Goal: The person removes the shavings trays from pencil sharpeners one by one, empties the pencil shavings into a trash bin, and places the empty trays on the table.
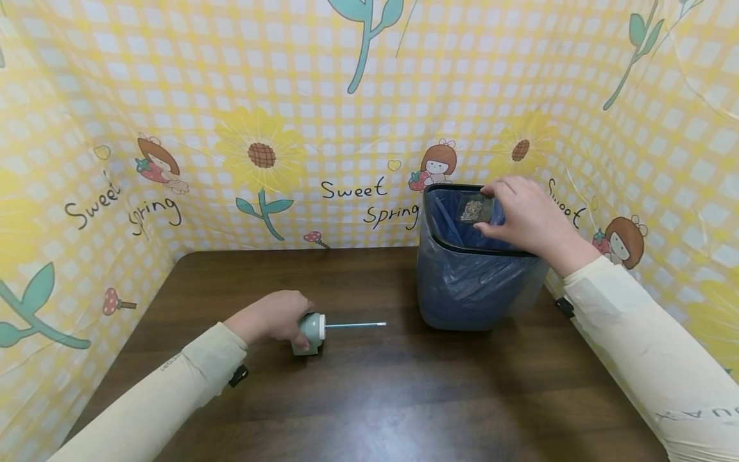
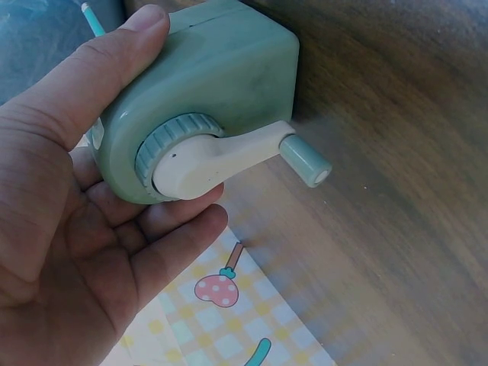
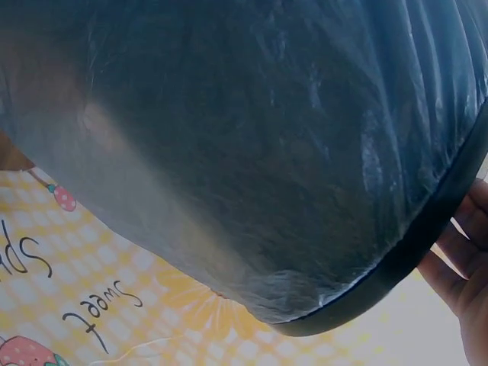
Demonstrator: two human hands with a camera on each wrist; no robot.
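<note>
My left hand [image 1: 276,314] grips a pale green crank pencil sharpener [image 1: 312,329] low over the table, thumb on one side and fingers on the other. From its white front a light blue pencil [image 1: 355,325] sticks out to the right. In the left wrist view, the white crank arm [image 2: 221,156] with its green knob faces the camera. My right hand [image 1: 525,212] pinches a small clear shavings tray [image 1: 475,210] between thumb and fingers, at the mouth of a trash bin [image 1: 473,289]. Brownish shavings show inside the tray.
A blue plastic bag lines the bin, held under its black rim [image 1: 435,234]; the bin stands at the table's back right. The dark wooden table [image 1: 369,398] is walled by yellow checked cloth [image 1: 323,128] at the back and sides.
</note>
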